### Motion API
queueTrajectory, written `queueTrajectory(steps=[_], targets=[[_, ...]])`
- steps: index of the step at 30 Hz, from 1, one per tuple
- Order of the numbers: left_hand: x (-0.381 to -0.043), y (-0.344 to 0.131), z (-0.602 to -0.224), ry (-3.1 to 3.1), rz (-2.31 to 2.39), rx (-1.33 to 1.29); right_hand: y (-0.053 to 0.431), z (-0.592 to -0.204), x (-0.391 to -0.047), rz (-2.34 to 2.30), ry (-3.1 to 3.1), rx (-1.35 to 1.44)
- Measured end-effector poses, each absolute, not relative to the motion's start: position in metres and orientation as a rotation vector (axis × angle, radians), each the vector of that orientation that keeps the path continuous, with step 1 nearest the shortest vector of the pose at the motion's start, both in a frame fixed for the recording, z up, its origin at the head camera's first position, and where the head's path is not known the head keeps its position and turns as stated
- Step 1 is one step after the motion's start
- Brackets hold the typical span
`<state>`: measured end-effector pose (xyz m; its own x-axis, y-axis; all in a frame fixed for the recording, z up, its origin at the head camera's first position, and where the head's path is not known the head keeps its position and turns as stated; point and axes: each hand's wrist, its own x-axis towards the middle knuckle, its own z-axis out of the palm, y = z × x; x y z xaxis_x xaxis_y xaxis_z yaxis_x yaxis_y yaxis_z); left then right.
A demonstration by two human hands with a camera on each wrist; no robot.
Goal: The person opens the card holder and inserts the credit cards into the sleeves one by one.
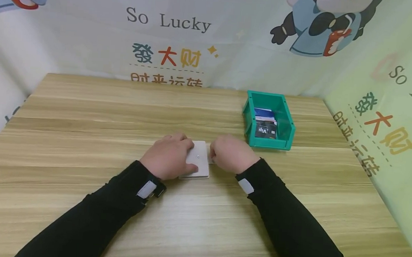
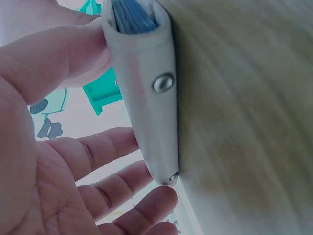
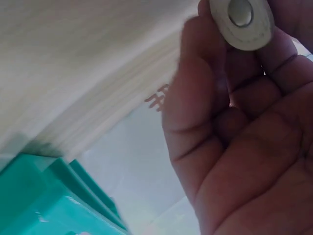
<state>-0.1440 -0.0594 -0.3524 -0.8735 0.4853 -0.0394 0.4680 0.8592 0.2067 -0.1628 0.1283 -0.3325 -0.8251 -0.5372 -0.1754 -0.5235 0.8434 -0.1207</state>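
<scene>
A white card holder lies on the wooden table. My left hand grips its left side, the thumb lying on the cover. In the left wrist view the holder's edge shows metal snap studs, and bluish cards are tucked inside. Just right of the holder is my right hand, fingers curled in. Seen from the right wrist, that hand pinches the holder's pale closing strap, whose rounded end bears a silver snap button.
A green bin stands beyond my right hand, with several cards inside, one dark and marked Vip. Printed cloth hangs behind the table and along its sides.
</scene>
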Motion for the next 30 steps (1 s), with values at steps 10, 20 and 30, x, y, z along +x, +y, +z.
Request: queueTrajectory(steps=[10, 20, 30], targets=[[-0.140, -0.054, -0.353, 2.960, 0.264, 0.903, 0.132, -0.343, -0.164, -0.113, 2.810, -0.774], [-0.131, -0.044, -0.355, 2.946, 0.267, 0.994, 0.132, -0.345, -0.165, -0.109, 2.825, -0.788], [-0.131, -0.043, -0.356, 2.957, 0.198, 1.057, 0.131, -0.348, -0.166, -0.087, 2.844, -0.821]])
